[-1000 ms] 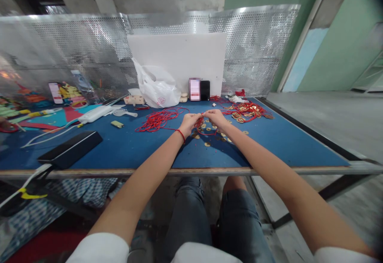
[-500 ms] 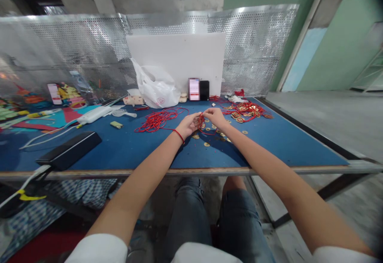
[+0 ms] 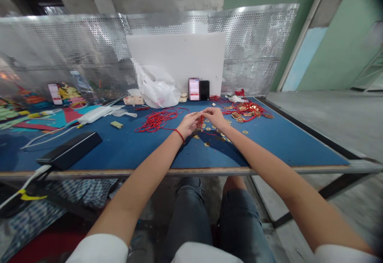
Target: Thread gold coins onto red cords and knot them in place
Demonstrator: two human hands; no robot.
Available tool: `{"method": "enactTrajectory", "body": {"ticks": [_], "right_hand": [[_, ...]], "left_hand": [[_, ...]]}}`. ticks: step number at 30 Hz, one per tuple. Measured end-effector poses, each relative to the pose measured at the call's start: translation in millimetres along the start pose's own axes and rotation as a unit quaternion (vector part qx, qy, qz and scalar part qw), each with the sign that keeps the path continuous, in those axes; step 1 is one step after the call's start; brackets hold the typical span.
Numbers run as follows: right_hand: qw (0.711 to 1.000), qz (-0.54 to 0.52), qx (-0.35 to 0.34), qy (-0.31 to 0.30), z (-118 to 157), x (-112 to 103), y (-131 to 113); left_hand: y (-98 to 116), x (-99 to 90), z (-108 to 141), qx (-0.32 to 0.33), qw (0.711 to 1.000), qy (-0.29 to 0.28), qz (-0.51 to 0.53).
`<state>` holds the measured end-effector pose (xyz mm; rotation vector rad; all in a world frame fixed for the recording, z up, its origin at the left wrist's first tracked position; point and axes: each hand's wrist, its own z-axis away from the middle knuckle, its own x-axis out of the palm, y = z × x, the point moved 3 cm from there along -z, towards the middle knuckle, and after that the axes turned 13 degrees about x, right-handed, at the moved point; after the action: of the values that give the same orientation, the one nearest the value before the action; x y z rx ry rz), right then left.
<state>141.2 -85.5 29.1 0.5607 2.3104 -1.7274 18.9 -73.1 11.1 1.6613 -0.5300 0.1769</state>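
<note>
My left hand, with a red cord round its wrist, pinches a red cord above the blue table. Fingertips of my right hand are closed on the same cord, touching or nearly touching the left fingertips. Strands hang down between the two hands. Under and around them lie several loose gold coins. A tangle of red cord is left of my left hand. To the right of my right hand is a pile of coins strung on red cord.
At the back stand a white plastic bag and two phones against a white board. A black box and a white power strip with cables lie on the left of the table.
The fingers have shifted slightly around the cord, and the strands between my hands hang closer together. Otherwise the hands stay in almost the same place.
</note>
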Motion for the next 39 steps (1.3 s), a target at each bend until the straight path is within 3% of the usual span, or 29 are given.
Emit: {"method": "enactTrajectory", "body": {"ticks": [6, 10, 15, 22, 28, 33, 36, 39], "right_hand": [[0.97, 0.225, -0.079, 0.053, 10, -7, -9], [0.94, 0.325, -0.069, 0.073, 15, -9, -14], [0.928, 0.35, -0.061, 0.113, 16, -9, -17], [0.914, 0.371, -0.157, 0.043, 24, 2, -22], [0.951, 0.27, -0.146, 0.041, 20, 0, -17], [0.996, 0.083, -0.038, 0.018, 2, 1, 0], [0.998, -0.023, 0.031, -0.042, -3, 6, 4], [0.981, -0.128, 0.095, -0.107, -1, 9, 4]], "left_hand": [[-3, -5.6, -2, -0.052, 0.998, -0.017, -0.034], [-3, -5.1, 0, -0.082, 0.996, -0.024, -0.028], [0, -2.8, 0, -0.057, 0.998, 0.024, 0.016], [-1, -2.8, -4, -0.009, 0.999, 0.027, 0.046], [1, -4.3, -4, -0.006, 0.999, 0.022, 0.025], [3, -3.2, -3, 0.009, 1.0, 0.02, 0.011], [4, -2.4, -2, 0.013, 1.0, 0.021, -0.011], [5, -2.0, -1, 0.023, 0.999, 0.02, -0.04]]}}
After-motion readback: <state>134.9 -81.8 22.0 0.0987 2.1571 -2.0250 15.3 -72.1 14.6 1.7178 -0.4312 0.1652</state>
